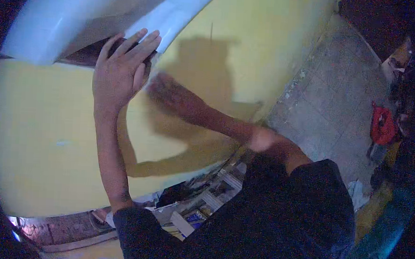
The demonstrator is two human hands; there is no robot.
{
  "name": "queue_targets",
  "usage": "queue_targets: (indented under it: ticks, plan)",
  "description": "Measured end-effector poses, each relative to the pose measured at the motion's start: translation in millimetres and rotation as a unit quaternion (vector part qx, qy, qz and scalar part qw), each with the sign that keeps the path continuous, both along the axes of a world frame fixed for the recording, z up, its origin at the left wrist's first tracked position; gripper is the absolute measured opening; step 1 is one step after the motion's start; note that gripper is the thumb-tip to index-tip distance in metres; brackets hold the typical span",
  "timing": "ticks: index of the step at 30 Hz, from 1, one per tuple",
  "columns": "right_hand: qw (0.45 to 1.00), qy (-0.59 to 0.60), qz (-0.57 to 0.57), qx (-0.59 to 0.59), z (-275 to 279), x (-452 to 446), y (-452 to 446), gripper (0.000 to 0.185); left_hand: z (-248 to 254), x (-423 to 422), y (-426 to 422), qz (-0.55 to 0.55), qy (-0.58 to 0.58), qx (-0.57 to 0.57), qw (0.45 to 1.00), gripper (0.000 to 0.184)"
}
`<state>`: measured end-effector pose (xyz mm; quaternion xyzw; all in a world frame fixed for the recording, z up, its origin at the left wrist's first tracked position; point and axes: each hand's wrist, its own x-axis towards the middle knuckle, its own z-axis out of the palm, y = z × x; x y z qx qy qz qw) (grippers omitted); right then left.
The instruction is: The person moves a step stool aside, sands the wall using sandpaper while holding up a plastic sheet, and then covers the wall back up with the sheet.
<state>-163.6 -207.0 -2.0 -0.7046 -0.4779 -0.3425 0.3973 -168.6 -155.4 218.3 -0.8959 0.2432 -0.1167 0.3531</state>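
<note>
A glossy pale blue-white sheet (pixel 180 20) with a curved edge lies over the upper left of a broad yellow surface (pixel 43 130). Part of the sheet looks lifted, with a dark brown gap beneath it. My left hand (pixel 119 71) rests at the sheet's lower edge, its fingers stretched out and slightly apart. Just right of it, my right hand (pixel 165 92) is close to the yellow surface, below the sheet's edge. Motion smears its fingers, so I cannot make out whether they hold anything. Shadows of my head and arms fall across the yellow surface.
Below the yellow surface, a ladder-like frame (pixel 213 200) shows beside my dark shirt. Grey tiled floor (pixel 331 103) extends on the right. A red item (pixel 382 124) lies among dark clutter at the far right, and something teal (pixel 387 232) is at the lower right.
</note>
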Motion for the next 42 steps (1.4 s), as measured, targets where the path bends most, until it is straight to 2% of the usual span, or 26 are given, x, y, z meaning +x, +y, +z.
queue_targets:
  ticks: [2, 4, 5, 7, 8, 9, 11, 13, 15, 16, 18, 19, 21, 22, 23, 26, 28, 29, 31, 32, 33, 35, 36, 37, 39, 42]
  plan:
    - [0.998, -0.043, 0.037, -0.012, 13.1, 13.1, -11.9, 0.053, -1.7, 3.1, 0.7, -0.006, 0.0, -0.006, 1.0, 0.047]
    - [0.959, 0.219, -0.079, -0.163, 24.2, 32.5, -21.2, 0.051, 0.1, 0.5, 5.4, 0.007, -0.005, -0.014, 1.0, 0.047]
    - [0.96, 0.213, -0.071, -0.169, 18.8, 35.7, -5.6, 0.051, 0.9, 1.9, 6.7, 0.014, -0.005, -0.016, 1.0, 0.047]
    - [0.982, 0.167, 0.067, -0.059, -5.1, 22.3, 27.6, 0.05, -1.2, 1.6, 4.9, 0.026, 0.014, -0.024, 0.999, 0.047]
    - [0.997, -0.008, 0.068, 0.028, 0.7, 5.3, 6.6, 0.047, -0.7, 2.2, 5.0, 0.025, 0.005, 0.001, 1.0, 0.047]
    - [0.998, 0.009, 0.067, 0.02, -0.7, 3.1, 2.0, 0.047, -2.3, 3.8, 5.4, 0.021, -0.006, 0.023, 1.0, 0.047]
    - [0.997, -0.021, -0.055, -0.054, -4.7, 22.2, 2.5, 0.049, -6.7, 8.2, 11.5, -0.001, -0.007, 0.013, 1.0, 0.046]
    - [0.999, 0.031, -0.033, -0.004, -1.7, 23.7, -5.7, 0.053, -7.0, 6.3, 15.7, -0.005, -0.022, 0.011, 1.0, 0.046]
    - [0.964, 0.023, -0.18, -0.192, 6.8, 3.7, 5.0, 0.055, -5.6, 5.7, 11.7, 0.021, -0.035, 0.035, 0.999, 0.048]
    - [0.964, 0.034, -0.177, -0.194, 0.3, 12.7, 8.1, 0.055, -5.3, 19.8, 16.1, 0.022, -0.044, 0.062, 0.997, 0.039]
    - [1.0, -0.01, 0.012, -0.014, -17.2, 20.6, 0.9, 0.055, -9.4, 21.4, 17.7, 0.015, -0.036, 0.037, 0.999, 0.041]
    - [1.0, -0.014, 0.009, -0.015, -24.4, 34.1, -1.1, 0.055, -8.9, 22.5, 18.6, 0.018, -0.03, 0.015, 0.999, 0.044]
    - [0.966, 0.217, 0.0, 0.14, -17.8, 58.0, -19.9, 0.056, -2.6, 19.8, 9.2, 0.011, -0.038, 0.012, 0.999, 0.043]
    - [0.95, 0.295, -0.038, 0.092, -12.7, 65.3, -34.6, 0.054, -5.1, 22.9, 8.7, 0.001, -0.036, 0.005, 0.999, 0.041]
    - [0.949, 0.298, -0.039, 0.095, -15.2, 67.4, -35.4, 0.054, -5.6, 24.6, 5.0, -0.001, -0.033, 0.007, 0.999, 0.041]
    - [0.964, 0.224, -0.037, 0.14, -30.8, 88.4, -35.0, 0.051, -3.0, 35.8, -1.4, -0.01, -0.043, 0.027, 0.999, 0.041]
    - [0.907, 0.381, -0.084, 0.156, -49.4, 102.9, -43.7, 0.049, -7.5, 29.4, -4.3, 0.026, -0.038, 0.015, 0.999, 0.042]
    - [0.911, 0.373, -0.083, 0.154, -47.1, 106.1, -44.3, 0.049, -7.7, 28.5, -4.4, 0.028, -0.046, 0.013, 0.998, 0.042]
    - [0.958, 0.229, -0.089, 0.145, -44.0, 99.1, -30.8, 0.047, -6.9, 24.1, 6.8, 0.033, -0.035, 0.025, 0.999, 0.044]
    - [0.977, 0.201, -0.065, 0.019, -26.9, 92.6, -40.8, 0.045, -5.6, 26.7, 6.6, 0.025, -0.04, 0.026, 0.999, 0.044]
    - [0.978, 0.196, -0.072, 0.02, -32.1, 99.4, -42.3, 0.045, -5.2, 27.2, 6.6, 0.023, -0.038, 0.02, 0.999, 0.045]
    - [0.901, 0.3, 0.038, 0.311, -50.3, 109.3, -42.9, 0.051, -10.2, 21.2, 6.0, 0.026, -0.039, 0.007, 0.999, 0.046]
    - [0.927, 0.277, -0.204, 0.15, -47.3, 120.4, -39.9, 0.044, -8.7, 20.6, 5.7, 0.029, -0.027, 0.004, 0.999, 0.047]
    - [0.929, 0.269, -0.201, 0.153, -47.6, 118.8, -35.9, 0.044, -6.1, 20.7, 5.7, 0.031, -0.016, 0.004, 0.999, 0.049]
    - [0.978, 0.165, -0.02, 0.13, -37.5, 97.3, -38.1, 0.046, -5.4, 20.1, 6.3, 0.032, -0.019, -0.002, 0.999, 0.049]
    - [0.984, 0.152, -0.045, 0.086, -29.1, 91.1, -38.0, 0.048, -2.9, 17.1, 13.6, 0.039, -0.014, -0.01, 0.999, 0.048]
